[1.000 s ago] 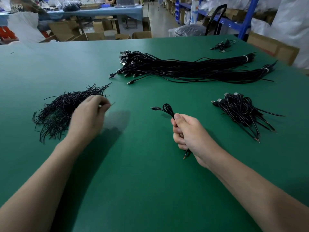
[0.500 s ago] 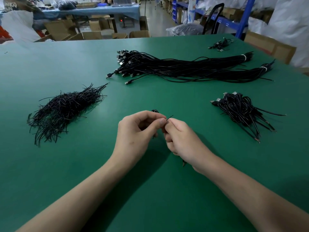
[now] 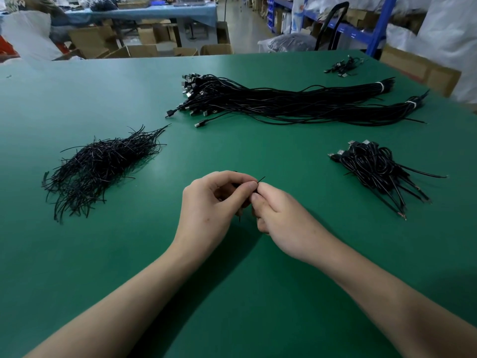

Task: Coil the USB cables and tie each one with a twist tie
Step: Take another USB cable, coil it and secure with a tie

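one green table [image 3: 77,254]: long usb cable bundles [image 3: 284,104] far side; twist-tie heap [image 3: 98,164] left; coiled cables [image 3: 374,169] right. cardboard boxes [image 3: 116,51] beyond, contents unseen. centre: left hand [image 3: 211,202] pinches twist tie [image 3: 261,179]; right hand [image 3: 281,218] grips cable [image 3: 239,216], mostly hidden.

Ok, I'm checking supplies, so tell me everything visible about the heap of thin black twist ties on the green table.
The heap of thin black twist ties is a loose, tangled mound of short wire-like strands, some glinting pale. It lies on the green table, left of the left hand, strands running near-left to far-right, stray ends fanning out. Nothing touches it but the table.
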Motion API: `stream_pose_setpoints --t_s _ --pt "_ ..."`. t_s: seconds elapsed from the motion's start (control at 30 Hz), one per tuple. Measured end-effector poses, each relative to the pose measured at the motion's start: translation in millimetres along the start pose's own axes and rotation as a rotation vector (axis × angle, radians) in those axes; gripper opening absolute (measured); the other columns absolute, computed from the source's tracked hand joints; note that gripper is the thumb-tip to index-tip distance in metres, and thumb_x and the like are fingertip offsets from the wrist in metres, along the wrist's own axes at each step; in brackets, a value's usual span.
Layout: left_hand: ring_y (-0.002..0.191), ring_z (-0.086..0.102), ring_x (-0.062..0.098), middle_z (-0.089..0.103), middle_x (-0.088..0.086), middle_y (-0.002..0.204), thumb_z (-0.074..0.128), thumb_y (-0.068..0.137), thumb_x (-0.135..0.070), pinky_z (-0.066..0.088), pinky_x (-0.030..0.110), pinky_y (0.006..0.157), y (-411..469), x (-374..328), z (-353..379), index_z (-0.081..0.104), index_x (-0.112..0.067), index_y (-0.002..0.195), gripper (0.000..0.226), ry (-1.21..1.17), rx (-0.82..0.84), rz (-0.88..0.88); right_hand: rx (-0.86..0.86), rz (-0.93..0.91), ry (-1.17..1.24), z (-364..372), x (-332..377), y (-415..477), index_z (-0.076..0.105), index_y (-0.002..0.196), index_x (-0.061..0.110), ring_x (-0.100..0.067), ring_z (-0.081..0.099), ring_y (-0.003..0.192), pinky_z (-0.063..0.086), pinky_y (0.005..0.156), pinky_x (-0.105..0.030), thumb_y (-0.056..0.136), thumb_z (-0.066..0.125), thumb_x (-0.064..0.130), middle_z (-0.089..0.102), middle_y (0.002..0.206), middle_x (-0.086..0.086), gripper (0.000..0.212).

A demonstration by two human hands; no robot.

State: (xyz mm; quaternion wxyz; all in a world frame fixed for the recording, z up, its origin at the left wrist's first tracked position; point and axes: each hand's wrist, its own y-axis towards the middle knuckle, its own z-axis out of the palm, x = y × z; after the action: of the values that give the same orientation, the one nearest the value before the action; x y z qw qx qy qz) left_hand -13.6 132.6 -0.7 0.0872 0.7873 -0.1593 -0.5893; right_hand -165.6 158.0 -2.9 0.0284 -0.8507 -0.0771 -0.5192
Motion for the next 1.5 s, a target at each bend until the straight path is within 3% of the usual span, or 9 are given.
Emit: stream_pose_setpoints --t_s 0.13,0.23,0.37,0.5,0.67,0.83,1.03,1.23,1.5 --pt "0.065 0.044 0.004 0.043 -0.012 0.069 0.077 0.085 -0.035 0.034 0.011 0.062 4 4 -3 0.079 -0.040 0.086 0.005 0.110 -0.053 0.021 0.046 -0.015 -0.011 -1 2 -2 0.053 0.086 0.033 -0.003 0.038 0.054 0.032 0.059 -0.034 0.107 0.040 0.029 0.045 0.062 0.015 0.025" --pt "0.076 0.046 0.003 0.044 -0.013 0.080 0.078 0.085 -0.037 0.036 0.011 0.071 4 7 -3 0.078 -0.042 0.087 0.005 0.095 -0.049 0.035 0.056 -0.018 -0.045 -2 3 -4 0.052 0.085 0.033 -0.001 0.041 0.053 0.031 0.057 -0.025 0.107 0.040 0.031 0.048 0.059 0.021 0.024" --pt "0.087 0.046 0.003 0.045 -0.011 0.090 0.079 0.085 -0.035 0.036 0.013 0.076 6 9 -3 0.077 -0.041 0.085 0.007 0.063 -0.021 0.041 0.061 -0.012 -0.020 -2 2 -3 0.058 0.098 0.016 -0.006 0.036 0.055 0.032 0.057 -0.034 0.106 0.042 0.030 0.043 0.067 0.012 0.023" --pt "0.102 0.050 0.008 0.051 -0.004 0.101 0.074 0.090 -0.027 0.034 0.011 0.080 8 9 -4 0.076 -0.039 0.086 0.013 0.090 0.028 0.061 0.038 -0.014 0.065 -1 1 -2 0.058 0.086 0.029 -0.001 0.036 0.051 0.030 0.055 -0.026 0.106 0.042 0.031 0.044 0.060 0.016 0.025" --pt "0.120 0.050 0.018 0.053 -0.003 0.118 0.066 0.094 -0.029 0.040 0.034 0.103 6 3 -10 0.070 -0.030 0.123 0.029 0.265 0.066 0.259 0.076 0.064 0.200 -6 -2 1 0.051 0.094 0.003 -0.003 0.028 0.046 0.025 0.046 -0.023 0.107 0.042 0.030 0.037 0.054 0.017 0.031" --pt "0.115 0.058 0.016 0.064 -0.008 0.122 0.064 0.095 -0.038 0.039 0.042 0.100 12 7 -24 0.074 -0.029 0.119 0.027 0.542 0.168 0.564 0.118 0.108 0.343 -11 -2 1 0.056 0.092 0.019 -0.002 0.025 0.045 0.023 0.041 -0.014 0.109 0.039 0.025 0.033 0.056 0.017 0.024" --pt "0.103 0.060 0.015 0.064 -0.008 0.110 0.069 0.090 -0.042 0.043 0.043 0.094 17 12 -29 0.077 -0.026 0.115 0.031 0.498 0.237 0.566 0.139 0.059 0.254 -9 -6 1 0.059 0.095 0.021 -0.002 0.029 0.046 0.026 0.044 -0.016 0.109 0.040 0.028 0.035 0.056 0.017 0.025" --pt "0.094 0.059 0.015 0.064 -0.004 0.104 0.073 0.089 -0.042 0.046 0.041 0.080 21 14 -35 0.078 -0.024 0.109 0.027 0.565 0.270 0.634 0.082 0.038 0.109 -5 -5 -1 0.063 0.106 0.017 -0.015 0.033 0.058 0.028 0.058 -0.042 0.090 0.040 0.047 0.038 0.063 0.013 0.041" --pt "0.085 0.062 0.018 0.060 -0.004 0.103 0.073 0.089 -0.044 0.052 0.041 0.075 18 13 -37 0.076 -0.023 0.108 0.029 0.551 0.316 0.596 0.158 0.071 0.151 -10 2 -2 0.050 0.085 0.012 -0.006 0.032 0.051 0.024 0.053 -0.032 0.096 0.038 0.029 0.039 0.063 0.013 0.023"
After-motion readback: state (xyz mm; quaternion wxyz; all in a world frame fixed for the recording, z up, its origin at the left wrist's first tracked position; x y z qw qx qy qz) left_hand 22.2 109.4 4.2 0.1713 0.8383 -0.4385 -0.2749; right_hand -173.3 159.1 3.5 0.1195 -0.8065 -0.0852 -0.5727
